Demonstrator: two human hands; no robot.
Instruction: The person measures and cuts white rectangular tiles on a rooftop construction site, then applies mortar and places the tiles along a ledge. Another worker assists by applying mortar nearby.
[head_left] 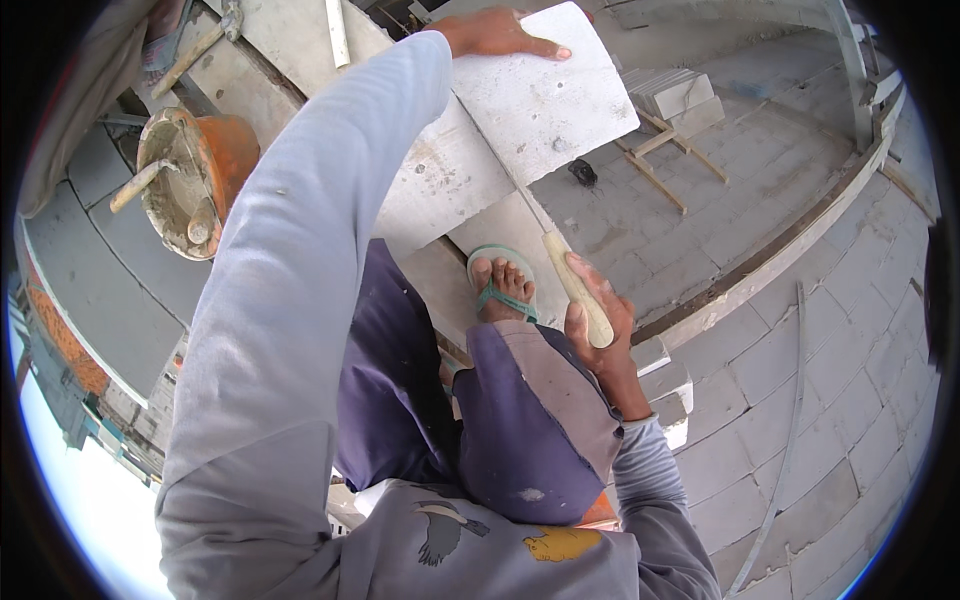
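Observation:
My left hand [500, 35] grips the far edge of a white lightweight block [560, 95], thumb lying on its face and fingers toward the far side. In my right hand [612, 340] is the pale handle of a handsaw [577, 290], the thumb and fingers closed about it. Its thin blade shows edge-on and runs away from me along the line between that block and another white slab [440, 185]. The saw teeth cannot be made out. My sandalled foot [503, 285] stands just left of the handle.
An orange bucket [228, 150] caked with mortar stands at the left, with tool handles sticking out. A hammer-like tool [200, 55] lies behind it. At the right are a small wooden frame [670, 150], stacked white blocks [675, 98] and a low curved edge [760, 245]. A long strip [795, 420] crosses the paving.

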